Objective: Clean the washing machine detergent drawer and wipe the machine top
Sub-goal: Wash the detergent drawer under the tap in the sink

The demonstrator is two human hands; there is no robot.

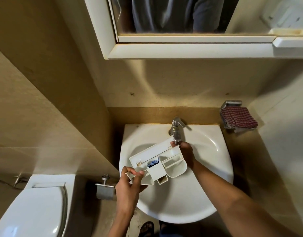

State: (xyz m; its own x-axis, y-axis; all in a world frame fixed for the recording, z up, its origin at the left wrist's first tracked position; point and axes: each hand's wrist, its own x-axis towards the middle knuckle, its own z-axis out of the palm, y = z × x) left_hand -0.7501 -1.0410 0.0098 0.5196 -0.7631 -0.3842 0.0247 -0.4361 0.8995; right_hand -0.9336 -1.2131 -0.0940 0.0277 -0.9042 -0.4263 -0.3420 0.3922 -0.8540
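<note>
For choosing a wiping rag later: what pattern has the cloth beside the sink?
The cloth is dark red with pale checks; the head view shows it best.

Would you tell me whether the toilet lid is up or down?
Down: the toilet lid lies flat over the bowl, left of the sink.

The detergent drawer (pixel 158 162) fills the left and middle of the sink (pixel 203 182). Right over its far corner the tap (pixel 175 130) spout crowds my right hand (pixel 186 152) from above. I see open room in the bowl's right side and near part; the side wall (pixel 82 124) closes off the left.
</note>
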